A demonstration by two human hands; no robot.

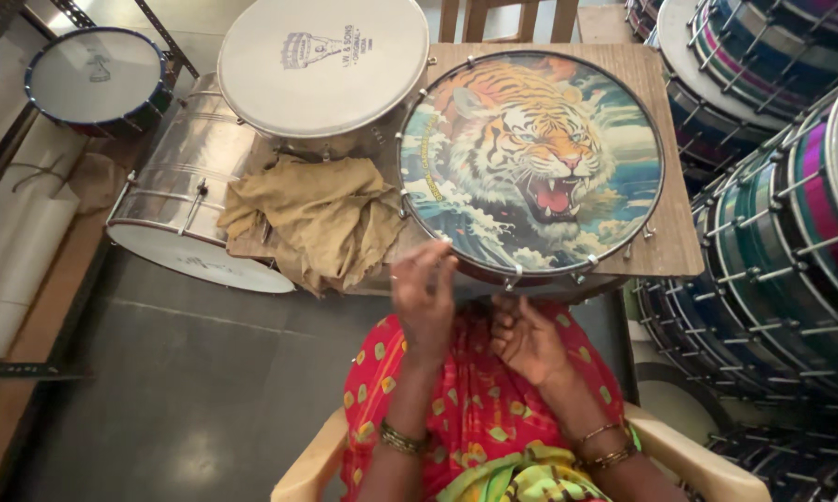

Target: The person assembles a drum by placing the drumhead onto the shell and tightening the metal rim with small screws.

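Bare and blurred, the left hand [425, 290] is raised just at the near rim of the tiger drum [531, 163], fingers loosely bent and bunched; whether it pinches anything small I cannot tell, but nothing shows in it. Just right of it the right hand [527, 339] sits lower, over the lap, half open with curled fingers and no visible hold on anything. Both hover close to the near edge where the metal lugs [513, 275] stick out, which puts the rim hardware within easy reach of a seated person. That drum lies flat, painted head up, on a small wooden table [665, 244], so its whole rim is exposed. Left of it a crumpled tan cloth [321, 218] lies on the table's edge, handy to the left hand. Farther off a white-headed drum [323, 60] stands beside a steel drum [182, 181] lying on its side, and a small blue-rimmed drum [95, 76] is at far left. Stacked coloured drums [782, 214] crowd the right. Underfoot is grey floor [186, 372]; the person sits in a cream plastic chair [312, 460]
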